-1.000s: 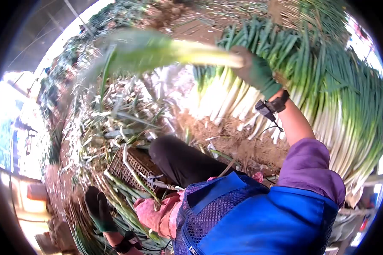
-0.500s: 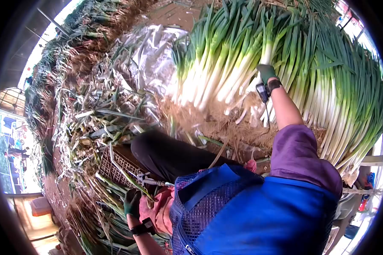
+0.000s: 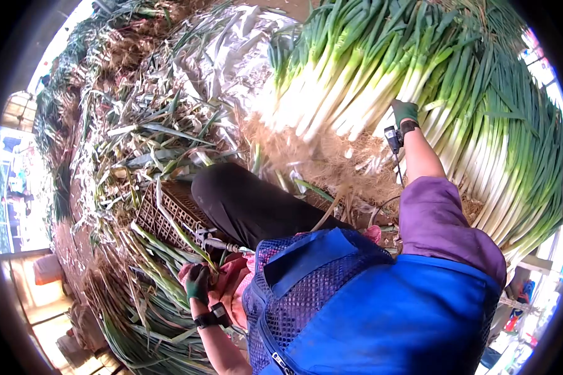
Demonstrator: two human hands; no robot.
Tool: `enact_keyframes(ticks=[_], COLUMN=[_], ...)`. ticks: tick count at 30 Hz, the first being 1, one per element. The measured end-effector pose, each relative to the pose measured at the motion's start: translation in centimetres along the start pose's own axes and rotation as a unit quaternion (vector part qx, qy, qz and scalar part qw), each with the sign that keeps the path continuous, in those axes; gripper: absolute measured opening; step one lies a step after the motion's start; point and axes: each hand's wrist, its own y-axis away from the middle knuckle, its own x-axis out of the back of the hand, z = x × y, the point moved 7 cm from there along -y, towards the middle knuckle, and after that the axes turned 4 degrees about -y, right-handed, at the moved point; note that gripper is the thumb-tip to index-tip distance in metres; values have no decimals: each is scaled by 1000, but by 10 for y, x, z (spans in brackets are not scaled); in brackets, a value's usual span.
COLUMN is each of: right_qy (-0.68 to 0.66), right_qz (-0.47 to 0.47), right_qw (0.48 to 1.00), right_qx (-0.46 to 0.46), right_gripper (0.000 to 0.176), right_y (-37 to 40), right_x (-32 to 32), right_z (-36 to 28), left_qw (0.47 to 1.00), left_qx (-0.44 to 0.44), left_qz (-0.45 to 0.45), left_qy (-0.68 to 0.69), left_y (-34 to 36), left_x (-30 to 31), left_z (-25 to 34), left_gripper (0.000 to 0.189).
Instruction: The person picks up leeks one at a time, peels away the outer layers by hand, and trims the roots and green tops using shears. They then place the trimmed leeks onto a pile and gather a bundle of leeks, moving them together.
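Observation:
My right hand (image 3: 405, 112), in a dark green glove, is closed around the white shank of a green onion (image 3: 413, 81). Cleaned green onions (image 3: 356, 81) lie side by side beneath and around it, white ends toward me. My left hand (image 3: 198, 284), gloved too, is curled by my lap against pink cloth (image 3: 231, 290); what its fingers grip is hidden. Untrimmed green onions (image 3: 162, 265) with rough leaves lie just beyond that hand. Close by, a metal nozzle with a hose (image 3: 216, 242) sticks out in front of my body.
A brown plastic crate (image 3: 169, 209) stands beside my knee (image 3: 238, 194). Peeled skins and leaf scraps (image 3: 144, 144) cover the ground to the left, near crumpled white plastic sheeting (image 3: 231, 56). More untrimmed green onions (image 3: 53, 125) are heaped along the far left.
My left hand has moved up slightly, and pink cloth now shows on its far side. The right hand stays at the row of green onions. The view has shifted a little.

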Motion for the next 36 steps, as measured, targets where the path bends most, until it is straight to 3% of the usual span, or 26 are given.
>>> enact_keyframes(ticks=[1,2,4,5,7,8,10,11,12,14,15,16,17,18,21,22,23,24,26,28,30,31,32,34,35,36], right_qy=[22,166,376,373,320,266,100,40,197,224,185,146,88,65,-74,-96,-49,-37,-67,-41,75,99,164,184,269,349], right_qz=[-1,-13,-46,-68,-120,-159,-251,-275,-238,-101,-117,-136,-211,-290,-537,-559,-596,-715,-585,-677,-793,-778,-795,-807,-753,-689], right_qw=[1000,985,912,908,918,930,955,957,927,941,935,924,889,823,762,667,656,618,465,422,385,416,402,406,410,406], right_qx=[-7,54,158,178,203,198,122,86,214,231,280,327,397,485,355,484,461,326,661,601,467,461,422,387,439,489], right_gripper=[83,74,65,64,62,61,60,59,64,74,78,82,80,70,56,58,59,57,64,69,61,59,59,75,79,82], right_y=[-10,-19,-42,-42,-54,-62,-69,-66,-85,57,71,89,89,164,349,397,482,544,628,699,738,744,749,752,742,729], right_x=[-8,-13,-34,-37,-45,-48,-51,-53,-61,-41,-66,-89,-129,-148,-197,-221,-206,-202,-219,-229,-249,-254,-271,-273,-283,-293], right_z=[7,5,7,5,3,6,5,-1,-16,-80,-90,-101,-104,-126,-138,-137,-141,-130,-116,-88,-47,-36,-18,-9,5,22], left_qw=[1000,999,961,911,764,734,960,992,990,924,925,926,927,930,911,908,930,941,928,926,943,953,953,976,978,976], left_qx=[-11,-9,-197,-288,-455,-501,-251,-117,-41,131,44,20,-3,37,-19,-44,-50,-67,-157,-168,-181,-173,-136,-107,-155,-94], left_qz=[1,44,-18,-16,45,122,-27,-18,-27,-34,-67,-60,-53,-9,25,44,37,50,75,75,84,69,52,26,66,142], left_qy=[18,-19,-195,-295,-455,-443,-123,46,129,356,370,371,373,367,410,414,361,329,329,330,266,240,267,188,122,133], left_y=[-7,-10,-43,-55,-17,-27,-79,-97,-94,-60,-73,-80,-86,-81,-51,-35,-17,3,6,14,12,10,11,27,16,11], left_x=[-4,-6,-23,-34,-69,-72,-86,-92,-95,-101,-103,-105,-107,-106,-88,-77,-62,-48,-37,-32,-28,-23,-21,5,20,39], left_z=[-3,-11,-44,-65,3,-9,-61,-90,-82,-34,-34,-33,-32,-25,16,32,46,62,60,54,36,28,14,12,-10,-33], left_gripper=[20,27,34,40,50,44,35,33,33,31,29,27,25,24,25,25,29,32,32,36,40,44,42,35,32,35])
